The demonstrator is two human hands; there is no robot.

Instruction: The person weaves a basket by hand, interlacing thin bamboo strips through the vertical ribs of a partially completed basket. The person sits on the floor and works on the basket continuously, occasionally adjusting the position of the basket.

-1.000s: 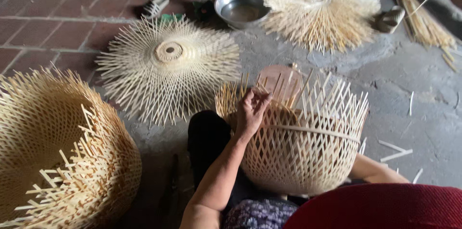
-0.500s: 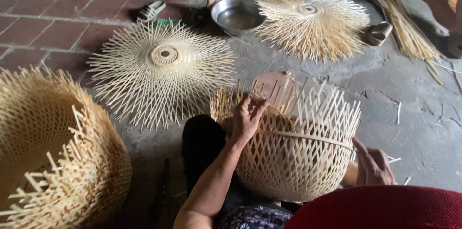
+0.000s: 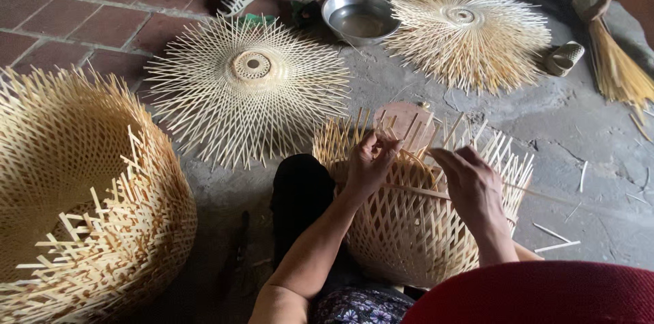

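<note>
1. Large woven bamboo basket (image 3: 75, 194), one, far left; cut off by the left and bottom edges, loose strip ends bristling at its rim.
2. Flat woven discs with radiating strips, two: near disc (image 3: 248, 85) on the floor, far disc (image 3: 466, 31) beyond it.
3. Metal bowl (image 3: 361, 17), one, between the discs; its contents hard to make out.
4. Left hand (image 3: 368, 164), fingers closed on upright strips at the rim of the half-made basket (image 3: 409, 228).
5. Half-made basket, one, in the person's lap at centre; its base hidden by arm and red garment.
6. Right hand (image 3: 473, 188), fingers pinched on a thin horizontal strip (image 3: 415, 192) across the basket.
7. Sandals, two visible; a bundle of strips (image 3: 616, 72), cut off far right.
</note>
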